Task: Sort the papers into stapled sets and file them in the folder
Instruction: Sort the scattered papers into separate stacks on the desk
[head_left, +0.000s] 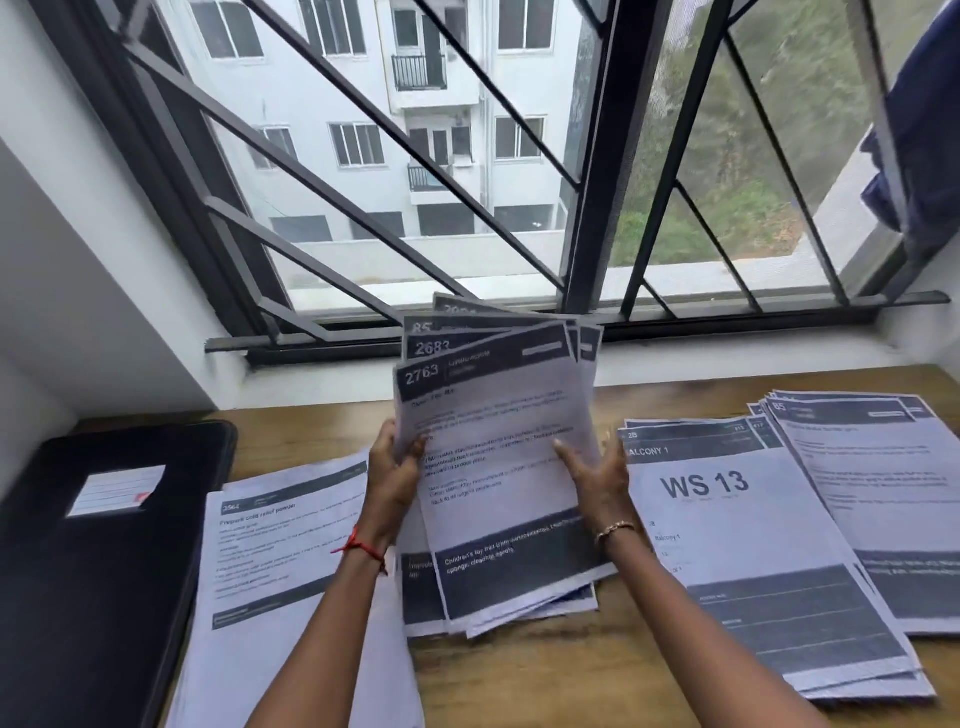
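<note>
With left fingers (410, 449) pinching one edge of the fanned stack (493, 415) and right fingers (563, 449) pinching the other, holds it raised between them, probably to read header numbers; sorted piles (727, 519) outside both, folder (104, 545) beyond the left fingers.

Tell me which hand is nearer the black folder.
Left. The left hand grips the held papers at their left edge, on the side toward the black folder; the right hand holds their right edge, farther away across the sheets.
</note>
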